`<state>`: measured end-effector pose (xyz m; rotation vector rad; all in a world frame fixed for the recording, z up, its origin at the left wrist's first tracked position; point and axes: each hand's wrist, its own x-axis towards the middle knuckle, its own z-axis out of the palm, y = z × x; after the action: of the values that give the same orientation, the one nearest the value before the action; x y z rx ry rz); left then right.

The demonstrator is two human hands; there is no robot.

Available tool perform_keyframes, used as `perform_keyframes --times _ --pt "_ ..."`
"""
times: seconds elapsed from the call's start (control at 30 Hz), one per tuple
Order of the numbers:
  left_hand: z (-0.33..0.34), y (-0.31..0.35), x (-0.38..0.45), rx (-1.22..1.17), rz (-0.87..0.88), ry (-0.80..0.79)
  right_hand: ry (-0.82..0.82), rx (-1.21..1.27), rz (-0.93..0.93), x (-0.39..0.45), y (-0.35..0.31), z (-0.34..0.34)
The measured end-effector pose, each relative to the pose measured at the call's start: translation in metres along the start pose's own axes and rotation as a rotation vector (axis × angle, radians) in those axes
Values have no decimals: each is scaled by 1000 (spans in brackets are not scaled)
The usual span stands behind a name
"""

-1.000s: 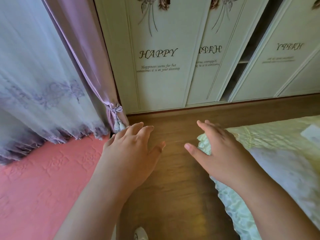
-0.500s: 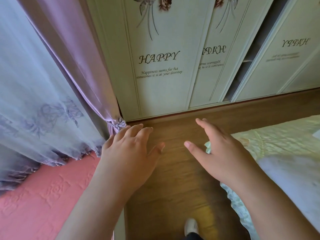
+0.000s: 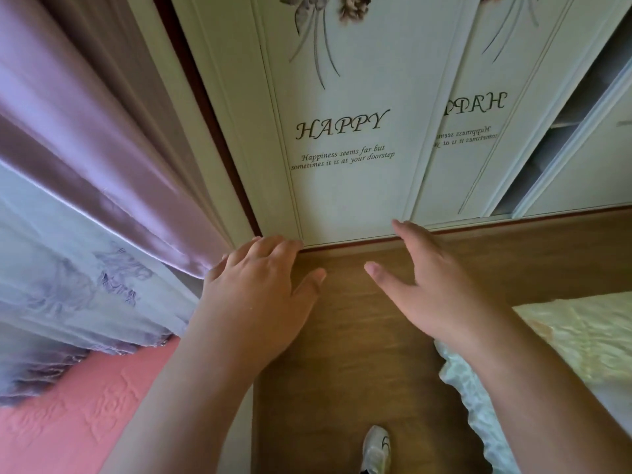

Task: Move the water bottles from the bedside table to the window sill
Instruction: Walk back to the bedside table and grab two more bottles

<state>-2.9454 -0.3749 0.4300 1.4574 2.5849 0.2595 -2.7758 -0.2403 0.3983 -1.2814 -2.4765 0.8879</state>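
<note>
A white shoe [image 3: 376, 449] steps along the wood floor [image 3: 342, 371] as the left hand [image 3: 260, 295] and right hand [image 3: 434, 289] reach forward, both spread and empty, before a wardrobe door [image 3: 342, 183]. No water bottles, bedside surface or sill are in view, so their direction cannot be told.

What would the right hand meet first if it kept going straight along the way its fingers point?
Probably the white wardrobe door near its bottom edge. The right hand is open and empty, its fingers aimed up and forward over the wooden floor. Nothing shows between, though depth is hard to judge.
</note>
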Motion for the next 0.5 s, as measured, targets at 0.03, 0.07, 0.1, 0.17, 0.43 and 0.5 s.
perform_keyframes --times 0.03,0.07,0.1,0.17,0.43,0.5 --pt "0 6 11 -1 -7 2 0 0 -11 11 4 -5" --pt "1 11 20 -3 -16 3 3 3 -22 21 8 -9" --pt "3 16 28 -3 -24 6 4 9 -34 30 11 -14" --pt "6 24 44 -4 -35 4 1 10 -52 47 17 -21" --pt "1 43 111 -21 -54 -30 -20 -61 -12 101 37 -45" --pt "3 46 132 -29 -25 -51 -19 -76 24 115 39 -50"
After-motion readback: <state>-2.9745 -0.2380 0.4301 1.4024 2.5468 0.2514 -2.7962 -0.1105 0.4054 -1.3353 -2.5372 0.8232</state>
